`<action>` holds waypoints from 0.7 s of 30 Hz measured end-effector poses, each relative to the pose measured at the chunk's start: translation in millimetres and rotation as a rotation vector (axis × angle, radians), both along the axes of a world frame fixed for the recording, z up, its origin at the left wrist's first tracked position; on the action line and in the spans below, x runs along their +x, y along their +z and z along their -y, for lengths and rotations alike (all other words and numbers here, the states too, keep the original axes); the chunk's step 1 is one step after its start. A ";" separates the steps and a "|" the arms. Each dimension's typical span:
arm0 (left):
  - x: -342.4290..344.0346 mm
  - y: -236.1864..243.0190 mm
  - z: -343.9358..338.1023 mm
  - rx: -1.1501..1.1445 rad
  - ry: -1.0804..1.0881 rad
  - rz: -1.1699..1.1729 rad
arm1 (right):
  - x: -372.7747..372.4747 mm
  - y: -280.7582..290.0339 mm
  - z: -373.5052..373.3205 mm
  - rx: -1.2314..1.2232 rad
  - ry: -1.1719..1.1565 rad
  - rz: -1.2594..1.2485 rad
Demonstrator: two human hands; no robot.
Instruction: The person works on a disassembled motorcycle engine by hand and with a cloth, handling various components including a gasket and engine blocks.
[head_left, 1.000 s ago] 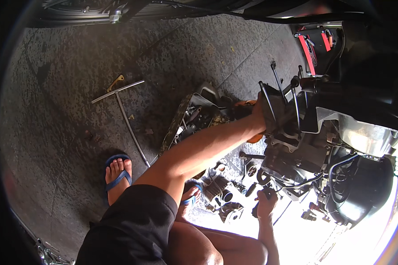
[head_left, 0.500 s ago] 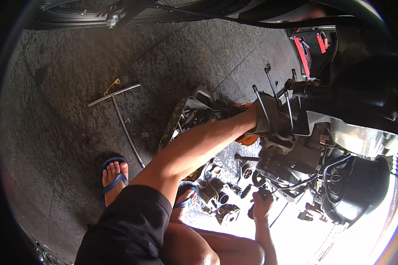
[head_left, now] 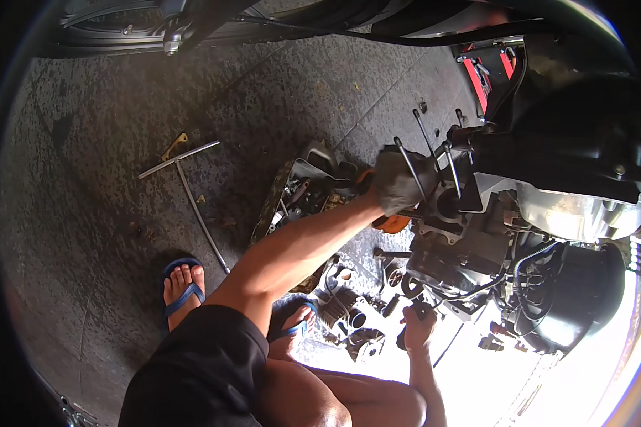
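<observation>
My left hand is wrapped in a dark grey cloth or glove that hides the fingers. It is beside the long metal studs standing out of an engine block, close to the block's round opening. My right hand, lower down, is closed around a small black part that I cannot make out, next to a cable at the engine's lower edge. Behind my left wrist shows an orange object, partly covered by the arm.
A tray of metal parts lies left of the engine. A T-handle wrench rests on the floor near my blue sandals. Several engine parts lie by my right hand. A red-edged toolbox stands at the far right.
My left hand, with its dark covering, has drawn back a little left from the studs and the block's opening shows more. My right hand stays nearly in place. The whole view has shifted slightly.
</observation>
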State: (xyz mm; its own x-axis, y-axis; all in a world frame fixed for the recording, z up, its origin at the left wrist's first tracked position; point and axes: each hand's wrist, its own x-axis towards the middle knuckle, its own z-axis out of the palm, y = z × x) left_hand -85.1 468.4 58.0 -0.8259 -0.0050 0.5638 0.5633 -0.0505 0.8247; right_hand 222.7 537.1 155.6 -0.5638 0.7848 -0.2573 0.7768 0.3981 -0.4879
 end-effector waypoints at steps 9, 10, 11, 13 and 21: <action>18.8 -3.5 9.8 0.204 -0.377 0.350 | 0.9 2.0 3.2 -0.026 0.001 -0.038; 16.7 -6.0 6.5 0.142 -0.315 0.266 | 0.0 0.9 5.8 -0.034 0.009 -0.029; 15.9 -12.3 -1.6 0.080 -0.255 0.181 | -1.4 -0.9 7.7 -0.041 0.015 -0.021; 19.5 -14.6 -10.1 0.120 -0.264 0.136 | -1.2 -2.0 6.4 -0.035 0.018 -0.022; 24.5 -23.3 -1.1 -0.182 -0.488 -0.048 | -5.3 -1.1 5.0 -0.015 0.032 -0.008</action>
